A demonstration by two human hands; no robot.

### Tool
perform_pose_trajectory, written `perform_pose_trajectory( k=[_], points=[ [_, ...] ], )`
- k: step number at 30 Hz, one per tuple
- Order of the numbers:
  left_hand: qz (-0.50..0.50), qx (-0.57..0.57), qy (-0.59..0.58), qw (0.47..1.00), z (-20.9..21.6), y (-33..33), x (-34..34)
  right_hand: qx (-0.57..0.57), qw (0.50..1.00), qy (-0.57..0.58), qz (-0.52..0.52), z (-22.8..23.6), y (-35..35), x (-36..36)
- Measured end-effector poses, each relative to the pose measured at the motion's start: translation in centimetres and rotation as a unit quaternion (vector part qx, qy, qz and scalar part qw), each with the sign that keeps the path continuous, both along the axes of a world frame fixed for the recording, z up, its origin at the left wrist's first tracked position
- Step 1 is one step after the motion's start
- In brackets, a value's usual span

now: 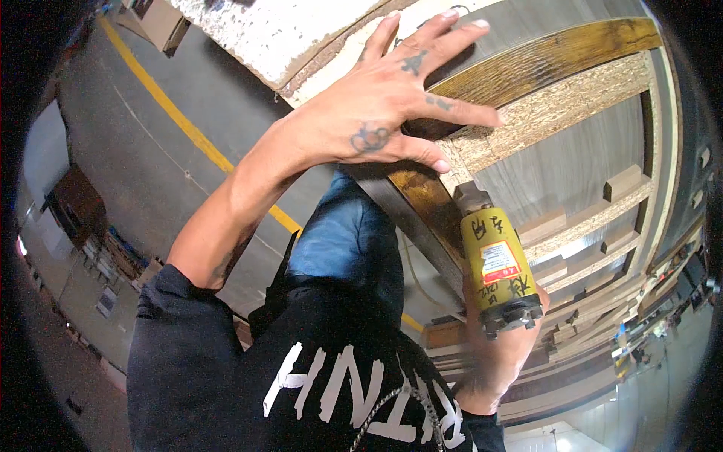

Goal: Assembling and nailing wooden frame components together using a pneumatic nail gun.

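My left hand (376, 113) lies spread, palm down, across the corner of a wooden frame, its fingers apart and holding nothing. Under and beside it run a brown-stained board (550, 64) and a raw particleboard strip (568, 102). My right hand (514, 340) grips a yellow nail gun (497, 241) with a black end cap; the gun's body hides most of the fingers. The tool's dark nose (471, 196) is close to the frame's corner, just below my left thumb. Whether it touches the wood I cannot tell. A second stained board (425, 197) slants down from that corner.
A pale, rough-surfaced slab (252, 38) borders the frame at the top left. Particleboard crosspieces with small wood blocks (623, 183) continue to the right. A yellow line (177, 113) marks the grey floor at left, with a cardboard box (154, 24) beyond.
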State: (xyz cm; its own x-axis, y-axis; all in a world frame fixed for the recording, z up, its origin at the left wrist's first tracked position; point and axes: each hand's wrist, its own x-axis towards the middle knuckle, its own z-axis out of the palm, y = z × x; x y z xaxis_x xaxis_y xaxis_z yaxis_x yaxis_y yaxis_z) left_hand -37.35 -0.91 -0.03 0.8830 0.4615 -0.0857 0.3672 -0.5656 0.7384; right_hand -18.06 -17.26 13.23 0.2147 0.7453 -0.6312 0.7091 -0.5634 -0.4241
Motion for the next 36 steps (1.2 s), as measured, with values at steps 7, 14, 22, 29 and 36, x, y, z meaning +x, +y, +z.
perform_pose_trajectory(
  k=[7,14,22,29,36],
  points=[
    [-0.013,0.039,0.017,0.999,-0.3,0.0,0.4,0.038,0.997,-0.027,-0.056,0.0,0.9,-0.9],
    [-0.033,0.021,0.044,0.998,-0.4,0.4,0.4,-0.008,0.996,-0.018,-0.084,-0.2,1.0,-0.4],
    [-0.038,-0.004,0.005,0.999,-0.9,0.6,0.5,-0.073,0.995,-0.068,-0.016,0.0,1.2,-0.3],
    [-0.048,0.031,0.060,0.997,-0.2,0.8,0.5,0.003,0.998,-0.023,-0.052,0.2,2.3,-0.9],
    [-0.043,0.046,0.060,0.996,-0.6,0.6,0.7,0.013,0.999,0.018,-0.036,-0.7,3.1,-0.9]
  ],
)
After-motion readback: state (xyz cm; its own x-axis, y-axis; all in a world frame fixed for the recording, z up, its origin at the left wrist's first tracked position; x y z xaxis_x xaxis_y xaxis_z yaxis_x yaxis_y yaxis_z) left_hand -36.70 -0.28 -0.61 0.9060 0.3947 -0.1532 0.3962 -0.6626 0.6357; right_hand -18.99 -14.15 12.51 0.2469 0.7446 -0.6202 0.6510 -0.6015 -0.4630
